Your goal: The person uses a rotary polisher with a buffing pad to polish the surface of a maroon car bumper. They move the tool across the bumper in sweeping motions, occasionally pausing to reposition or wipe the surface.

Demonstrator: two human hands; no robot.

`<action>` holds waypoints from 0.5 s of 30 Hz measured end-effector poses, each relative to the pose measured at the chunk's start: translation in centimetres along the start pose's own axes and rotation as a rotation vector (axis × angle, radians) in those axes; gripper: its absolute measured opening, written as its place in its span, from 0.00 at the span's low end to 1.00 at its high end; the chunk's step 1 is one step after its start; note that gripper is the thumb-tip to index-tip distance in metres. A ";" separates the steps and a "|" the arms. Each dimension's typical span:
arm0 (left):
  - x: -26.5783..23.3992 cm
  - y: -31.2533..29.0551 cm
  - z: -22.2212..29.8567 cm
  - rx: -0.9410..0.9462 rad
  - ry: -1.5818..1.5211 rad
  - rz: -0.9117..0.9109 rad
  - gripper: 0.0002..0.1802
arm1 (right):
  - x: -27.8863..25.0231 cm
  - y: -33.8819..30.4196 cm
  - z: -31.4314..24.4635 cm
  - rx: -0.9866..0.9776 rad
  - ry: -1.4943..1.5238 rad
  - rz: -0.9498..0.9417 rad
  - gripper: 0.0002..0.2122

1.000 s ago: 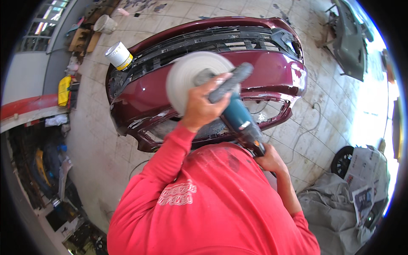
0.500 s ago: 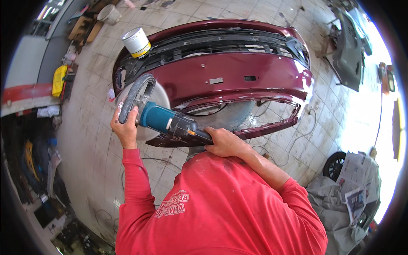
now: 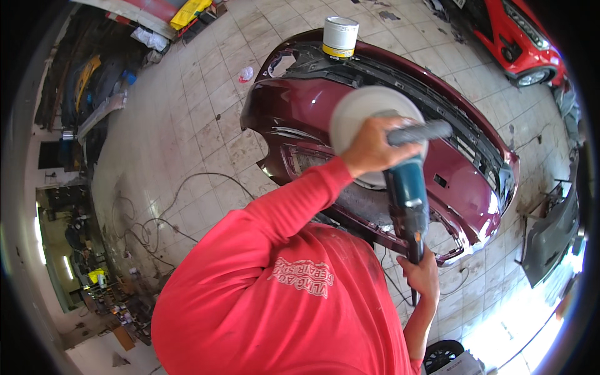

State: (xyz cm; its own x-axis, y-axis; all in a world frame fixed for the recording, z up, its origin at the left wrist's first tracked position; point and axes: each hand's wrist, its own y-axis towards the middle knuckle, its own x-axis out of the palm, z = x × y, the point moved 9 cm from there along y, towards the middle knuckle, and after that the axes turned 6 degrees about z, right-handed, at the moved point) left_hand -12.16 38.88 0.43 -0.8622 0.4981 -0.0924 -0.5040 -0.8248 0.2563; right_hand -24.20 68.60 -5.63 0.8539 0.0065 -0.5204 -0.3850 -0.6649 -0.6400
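Note:
A teal and black power polisher (image 3: 409, 187) is held in both my hands over a maroon car bumper (image 3: 300, 103). My left hand (image 3: 375, 145) is closed round the dark loop handle (image 3: 425, 132) at its front. Lower down, my right hand (image 3: 421, 275) grips the black rear handle. The round whitish polishing pad (image 3: 355, 114) covers part of the bumper's painted face; whether it touches the paint cannot be made out. A white and yellow can (image 3: 340, 39) stands on the bumper's far upper edge.
Dark cable (image 3: 187, 178) loops over the tiled floor at the left. A red car (image 3: 519, 47) is at the far right, and a dark grey bumper (image 3: 553, 234) rests on a stand to the right. A black wheel (image 3: 442, 355) lies near the lower right.
My hands have swung the polisher from the bumper's left end to nearer its middle, and it now points away from me. The view has turned, bringing the red car in.

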 end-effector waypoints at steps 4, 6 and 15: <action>5.1 1.6 -0.7 0.012 0.050 -0.137 0.31 | 0.8 -3.0 2.2 0.223 0.195 0.076 0.18; 4.9 1.7 -0.2 0.100 0.113 -0.109 0.31 | 2.3 -3.8 2.4 0.256 0.302 0.114 0.18; -11.4 0.2 -1.6 -0.016 -0.033 -0.199 0.22 | 13.2 -2.6 -8.6 0.052 0.144 0.101 0.24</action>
State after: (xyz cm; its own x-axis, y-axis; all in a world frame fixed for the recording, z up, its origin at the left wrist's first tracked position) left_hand -2.53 32.65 -0.04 -0.7435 0.6600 -0.1079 -0.6652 -0.7132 0.2213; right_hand -8.92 64.06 -5.97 0.8501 -0.1675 -0.4993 -0.4853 -0.6175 -0.6190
